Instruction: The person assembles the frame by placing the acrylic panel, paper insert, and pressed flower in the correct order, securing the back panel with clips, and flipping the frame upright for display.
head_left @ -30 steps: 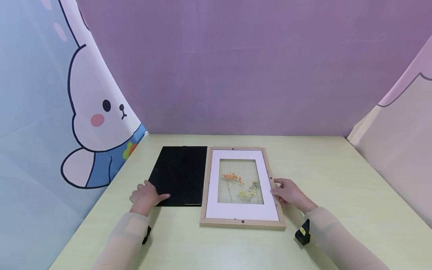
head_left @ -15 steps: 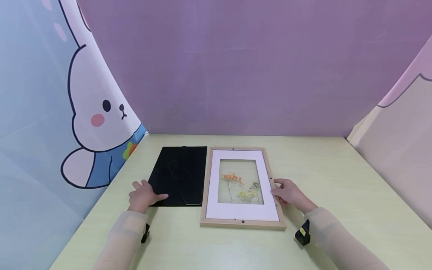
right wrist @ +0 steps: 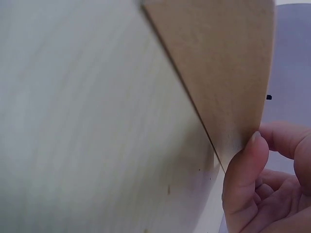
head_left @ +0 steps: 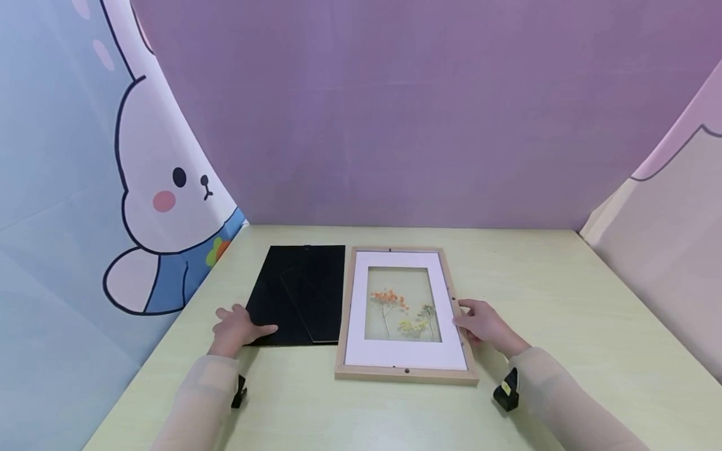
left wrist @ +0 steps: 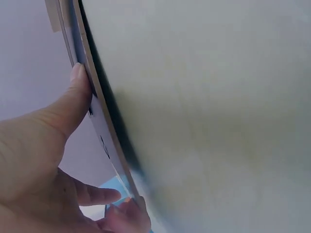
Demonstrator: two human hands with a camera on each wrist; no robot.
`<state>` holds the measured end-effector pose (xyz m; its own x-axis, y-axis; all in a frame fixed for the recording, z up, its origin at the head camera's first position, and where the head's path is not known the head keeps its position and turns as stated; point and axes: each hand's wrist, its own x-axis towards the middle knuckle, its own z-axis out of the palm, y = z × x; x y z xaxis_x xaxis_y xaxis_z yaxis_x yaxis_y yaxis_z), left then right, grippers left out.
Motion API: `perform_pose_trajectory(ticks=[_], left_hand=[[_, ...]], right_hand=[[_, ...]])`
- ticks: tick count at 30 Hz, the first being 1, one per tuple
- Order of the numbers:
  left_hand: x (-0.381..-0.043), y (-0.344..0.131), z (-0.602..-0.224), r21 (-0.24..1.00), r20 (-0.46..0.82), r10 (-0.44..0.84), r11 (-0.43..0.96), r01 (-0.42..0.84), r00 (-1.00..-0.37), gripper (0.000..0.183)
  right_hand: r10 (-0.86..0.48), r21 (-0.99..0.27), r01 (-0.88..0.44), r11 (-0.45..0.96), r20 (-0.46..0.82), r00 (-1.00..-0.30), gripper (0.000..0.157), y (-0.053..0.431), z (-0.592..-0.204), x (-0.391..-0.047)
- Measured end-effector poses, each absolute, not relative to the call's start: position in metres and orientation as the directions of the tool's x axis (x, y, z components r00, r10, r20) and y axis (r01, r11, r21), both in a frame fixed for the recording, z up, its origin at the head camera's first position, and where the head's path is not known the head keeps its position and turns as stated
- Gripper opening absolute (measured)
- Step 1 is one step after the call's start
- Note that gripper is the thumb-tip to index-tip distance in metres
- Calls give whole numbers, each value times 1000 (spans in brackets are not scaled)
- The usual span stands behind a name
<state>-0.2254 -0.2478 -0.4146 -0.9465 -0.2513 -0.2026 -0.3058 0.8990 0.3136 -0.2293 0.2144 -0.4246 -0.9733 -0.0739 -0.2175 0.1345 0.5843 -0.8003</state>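
Observation:
A black backing board with a thin outline of a stand leg lies on the table. My left hand grips its lower left corner, thumb over the top face and fingers at the left edge. In the left wrist view the thumb presses close to the board's edge. To the right lies a light wooden picture frame with a white mat and dried orange and yellow flowers in its window. My right hand pinches the frame's right side; the right wrist view shows its wooden side face.
Both things lie side by side on a pale wood-grain table. A purple cloth backdrop stands behind, and a cartoon rabbit print hangs at the left. Black wrist cameras sit under the sleeves.
My left hand has shifted slightly left at the board's corner, and the board's left edge sits a touch further left. My right hand and the picture frame have stayed in place.

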Motion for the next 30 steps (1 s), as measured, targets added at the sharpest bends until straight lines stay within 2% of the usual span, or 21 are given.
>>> perform_pose_trajectory(ticks=[9, 15, 19, 22, 25, 30], left_hand=[[-221, -252, -398, 305, -171, -165, 929, -211, -971, 88], [-219, -256, -397, 357, -194, -165, 906, -227, -967, 87], [-220, -262, -397, 384, -210, -121, 902, -196, -970, 73], [-222, -269, -395, 455, -224, -81, 873, -178, -971, 58], [-224, -278, -394, 592, -246, -54, 782, -194, -968, 46], [-225, -292, -399, 795, -270, -4, 563, -225, -963, 41]], right_hand=[[-86, -809, 124, 575, -210, -974, 55, 215, -426, -228], [-81, -813, 130, 568, -212, -974, 54, 215, -427, -228], [-81, -811, 132, 570, -216, -973, 54, 215, -427, -228], [-80, -812, 131, 569, -214, -974, 54, 215, -427, -227], [-80, -812, 131, 568, -213, -974, 53, 215, -426, -227], [-75, -810, 137, 571, -218, -973, 53, 214, -424, -227]])
